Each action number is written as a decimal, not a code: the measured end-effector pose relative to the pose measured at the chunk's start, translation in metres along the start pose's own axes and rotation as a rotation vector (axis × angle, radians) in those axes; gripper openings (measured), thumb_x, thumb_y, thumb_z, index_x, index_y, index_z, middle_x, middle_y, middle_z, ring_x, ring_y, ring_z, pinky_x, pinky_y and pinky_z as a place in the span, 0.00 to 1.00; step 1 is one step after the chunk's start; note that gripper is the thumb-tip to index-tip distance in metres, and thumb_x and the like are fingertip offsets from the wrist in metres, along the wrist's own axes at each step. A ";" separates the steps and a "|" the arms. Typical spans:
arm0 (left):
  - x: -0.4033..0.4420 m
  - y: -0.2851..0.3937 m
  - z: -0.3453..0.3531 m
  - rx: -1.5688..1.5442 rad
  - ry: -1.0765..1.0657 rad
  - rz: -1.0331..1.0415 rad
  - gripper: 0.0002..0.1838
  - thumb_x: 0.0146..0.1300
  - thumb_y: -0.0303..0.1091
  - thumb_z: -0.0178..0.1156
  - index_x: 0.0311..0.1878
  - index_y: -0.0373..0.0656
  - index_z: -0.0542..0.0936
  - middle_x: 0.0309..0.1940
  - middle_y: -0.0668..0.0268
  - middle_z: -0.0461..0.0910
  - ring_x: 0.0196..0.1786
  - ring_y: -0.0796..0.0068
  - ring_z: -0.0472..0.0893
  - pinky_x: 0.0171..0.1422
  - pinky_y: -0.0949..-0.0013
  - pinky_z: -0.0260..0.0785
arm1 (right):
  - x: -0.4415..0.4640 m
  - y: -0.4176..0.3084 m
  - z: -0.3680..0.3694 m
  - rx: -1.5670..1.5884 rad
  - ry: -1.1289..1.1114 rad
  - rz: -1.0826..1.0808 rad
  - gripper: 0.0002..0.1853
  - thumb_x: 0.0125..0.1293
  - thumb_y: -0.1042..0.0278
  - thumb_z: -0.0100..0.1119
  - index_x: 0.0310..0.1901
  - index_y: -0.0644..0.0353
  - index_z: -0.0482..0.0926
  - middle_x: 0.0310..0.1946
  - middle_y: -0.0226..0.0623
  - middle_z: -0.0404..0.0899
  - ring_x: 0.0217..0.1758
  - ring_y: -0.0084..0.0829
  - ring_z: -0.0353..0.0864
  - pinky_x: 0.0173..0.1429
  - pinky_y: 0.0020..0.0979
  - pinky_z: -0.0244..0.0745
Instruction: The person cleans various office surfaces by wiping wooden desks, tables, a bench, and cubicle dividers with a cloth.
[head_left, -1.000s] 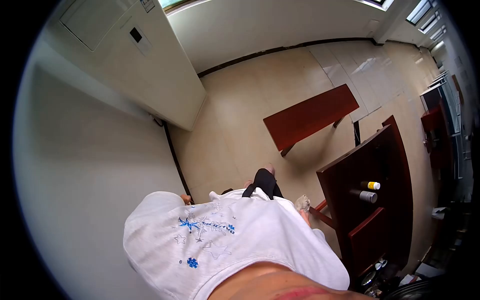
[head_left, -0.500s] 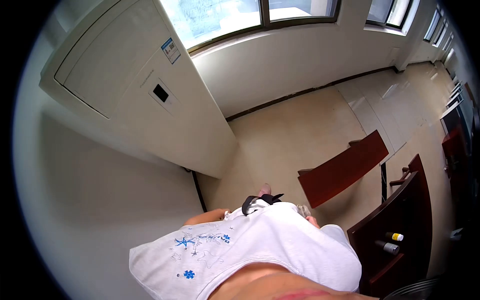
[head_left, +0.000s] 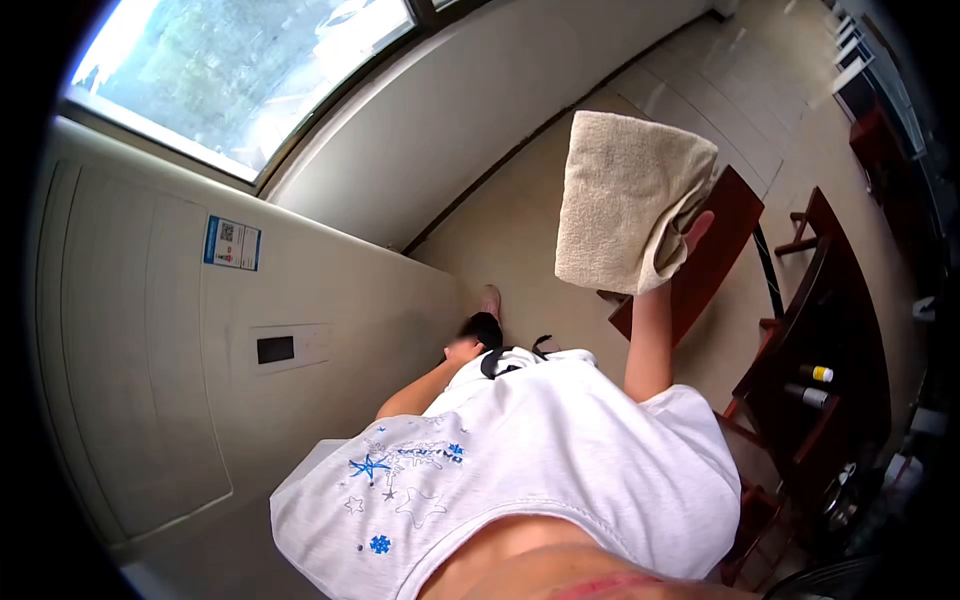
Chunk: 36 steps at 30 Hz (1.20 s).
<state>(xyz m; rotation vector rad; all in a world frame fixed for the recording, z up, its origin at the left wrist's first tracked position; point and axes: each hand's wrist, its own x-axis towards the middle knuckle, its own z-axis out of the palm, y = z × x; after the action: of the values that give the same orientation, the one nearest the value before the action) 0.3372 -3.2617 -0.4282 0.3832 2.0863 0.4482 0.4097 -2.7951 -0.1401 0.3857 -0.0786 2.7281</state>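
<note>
A folded beige towel (head_left: 632, 200) is held up in front of me by my right hand (head_left: 697, 232). The towel covers most of that hand; only part of it shows at the towel's right edge, above the raised forearm. My left hand (head_left: 465, 350) hangs low by my left leg, beside the tall air conditioner. It is small and blurred, so its fingers cannot be made out. Nothing shows in it.
The floor-standing air conditioner (head_left: 330, 290) rises close on my left, under a window (head_left: 250, 70). A dark red bench (head_left: 735, 215) lies beyond the towel. To the right, a curved dark wooden table (head_left: 850, 330) bears a yellow-labelled bottle (head_left: 818, 373) and a silver can (head_left: 808, 396).
My right hand has come up from beside my body, and the towel is now in full view. The view has turned, bringing the air conditioner closer along my left. My left hand has shifted slightly forward.
</note>
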 end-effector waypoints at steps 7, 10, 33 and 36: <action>0.130 0.063 -0.180 -0.489 -0.166 0.031 0.20 0.77 0.45 0.54 0.57 0.40 0.84 0.40 0.62 0.89 0.40 0.70 0.88 0.43 0.65 0.79 | 0.085 0.081 -0.009 -0.185 0.134 -0.165 0.52 0.67 0.17 0.46 0.79 0.54 0.65 0.76 0.45 0.67 0.78 0.48 0.68 0.80 0.53 0.64; 0.182 0.036 -0.231 -0.386 -0.086 0.014 0.19 0.79 0.47 0.51 0.56 0.42 0.82 0.38 0.64 0.87 0.34 0.72 0.86 0.38 0.67 0.74 | 0.080 0.076 -0.020 -0.217 0.230 -0.298 0.52 0.67 0.18 0.47 0.79 0.53 0.65 0.76 0.44 0.67 0.78 0.49 0.68 0.80 0.54 0.64; 0.359 0.328 -0.299 0.401 -0.352 -0.105 0.19 0.76 0.47 0.51 0.52 0.46 0.84 0.40 0.64 0.89 0.37 0.67 0.87 0.44 0.59 0.76 | 0.004 0.035 -0.131 0.001 0.417 -1.076 0.48 0.66 0.21 0.53 0.78 0.49 0.68 0.76 0.43 0.68 0.78 0.51 0.67 0.80 0.57 0.64; 0.400 0.428 -0.320 0.436 -0.172 -0.007 0.21 0.77 0.46 0.49 0.60 0.43 0.81 0.42 0.63 0.88 0.39 0.72 0.85 0.44 0.69 0.75 | 0.023 0.040 -0.145 0.004 0.429 -1.197 0.48 0.66 0.21 0.54 0.78 0.48 0.68 0.76 0.42 0.68 0.78 0.51 0.67 0.80 0.58 0.65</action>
<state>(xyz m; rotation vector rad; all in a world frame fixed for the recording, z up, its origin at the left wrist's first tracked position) -0.1007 -2.7609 -0.3695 0.6439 2.0062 -0.0501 0.3369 -2.8084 -0.2729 -0.1517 0.2101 1.5623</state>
